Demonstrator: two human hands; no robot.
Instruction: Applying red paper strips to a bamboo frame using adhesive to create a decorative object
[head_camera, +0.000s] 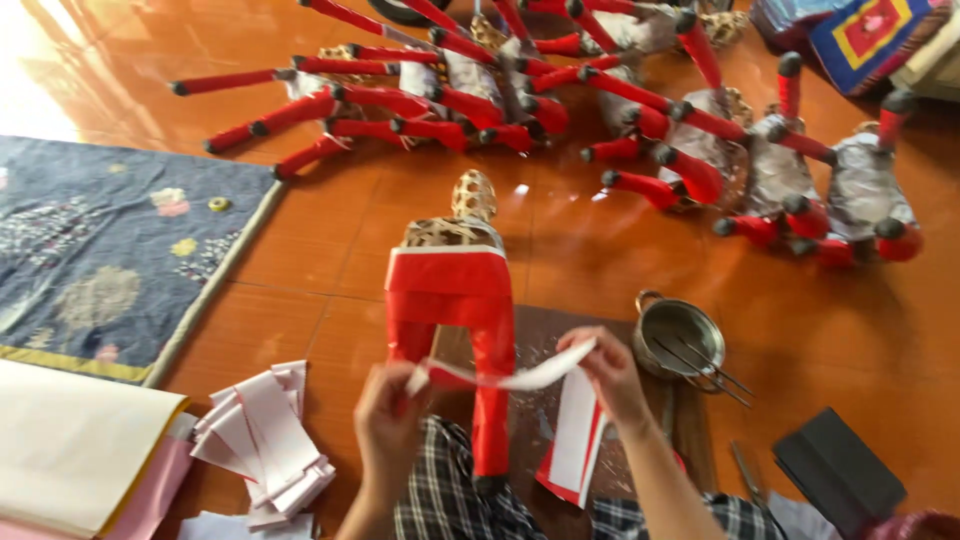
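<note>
A white-and-red paper strip is being held stretched between the two hands, pinched at one end by the left hand and at the other by the right hand, just in front of the red-wrapped animal figure being worked on over the floor. The strip is judged best kept taut and level while it is being laid around a red leg, so that no creases are being pressed in.
</note>
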